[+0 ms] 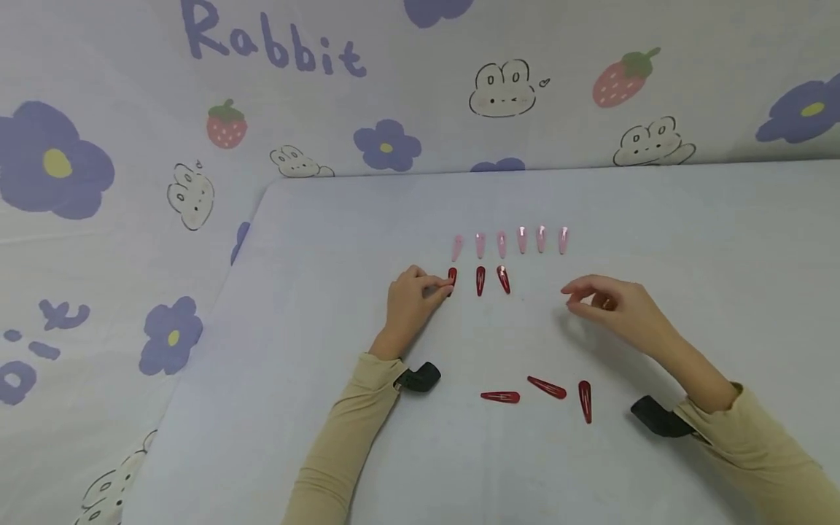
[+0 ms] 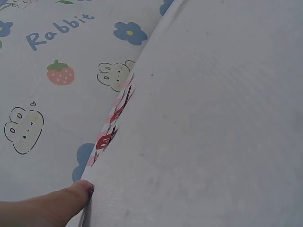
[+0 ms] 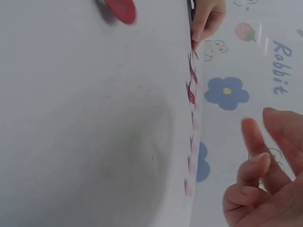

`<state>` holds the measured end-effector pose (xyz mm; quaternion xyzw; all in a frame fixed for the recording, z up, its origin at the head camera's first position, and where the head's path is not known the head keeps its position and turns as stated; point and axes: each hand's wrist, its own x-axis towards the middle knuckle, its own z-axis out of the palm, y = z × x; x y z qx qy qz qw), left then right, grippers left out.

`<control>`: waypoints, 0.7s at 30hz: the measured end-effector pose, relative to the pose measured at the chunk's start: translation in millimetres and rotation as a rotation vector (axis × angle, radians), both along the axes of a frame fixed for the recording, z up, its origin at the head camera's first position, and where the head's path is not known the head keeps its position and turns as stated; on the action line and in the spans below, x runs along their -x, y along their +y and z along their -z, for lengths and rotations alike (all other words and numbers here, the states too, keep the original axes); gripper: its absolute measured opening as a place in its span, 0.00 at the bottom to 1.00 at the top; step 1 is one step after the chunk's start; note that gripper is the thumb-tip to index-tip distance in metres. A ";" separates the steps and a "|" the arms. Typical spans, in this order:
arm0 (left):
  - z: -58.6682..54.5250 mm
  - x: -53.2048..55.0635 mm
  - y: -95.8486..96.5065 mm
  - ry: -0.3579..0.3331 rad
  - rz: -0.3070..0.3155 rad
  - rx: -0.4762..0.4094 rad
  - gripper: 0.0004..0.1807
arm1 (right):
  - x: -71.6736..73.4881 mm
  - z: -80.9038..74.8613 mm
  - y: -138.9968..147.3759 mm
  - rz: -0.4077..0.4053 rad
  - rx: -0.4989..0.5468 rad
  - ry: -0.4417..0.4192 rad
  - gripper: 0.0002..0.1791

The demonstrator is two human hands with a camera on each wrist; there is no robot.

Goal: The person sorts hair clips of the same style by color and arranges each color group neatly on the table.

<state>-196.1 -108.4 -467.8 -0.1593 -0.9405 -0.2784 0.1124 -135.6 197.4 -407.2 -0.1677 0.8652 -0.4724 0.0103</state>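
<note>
Between thumb and forefinger, my left hand pinches a dark red snap hair clip at the left end of a row. In the left wrist view the thumb shows, with the clip mostly hidden beyond its tip. To the right in that row lie two more red hair clips, a middle one and a slightly tilted one. My right hand hovers above the table to the right of them, holding nothing, its fingers loosely bent and thumb apart from the forefinger in the right wrist view.
Behind the red row, several pink hair clips form another row. Nearer me lie three scattered red clips: one sideways, one slanted, one lengthwise. A white cloth covers the table; a patterned curtain hangs behind.
</note>
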 end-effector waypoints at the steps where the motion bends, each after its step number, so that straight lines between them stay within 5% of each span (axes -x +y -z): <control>1: 0.7 -0.2 0.3 0.003 -0.005 -0.002 0.11 | -6.5 0.5 3.8 0.000 0.038 -0.008 0.10; 7: 2.8 -1.0 0.3 0.023 -0.010 -0.035 0.10 | -44.7 6.2 10.6 0.079 0.252 -0.110 0.12; 16: 0.2 -1.8 -1.9 0.034 -0.001 -0.053 0.10 | -72.1 23.3 -16.1 0.053 -0.049 0.140 0.12; 21: 2.4 -1.0 -1.2 0.043 0.000 -0.045 0.10 | -75.8 34.2 -22.9 0.002 -0.128 0.194 0.15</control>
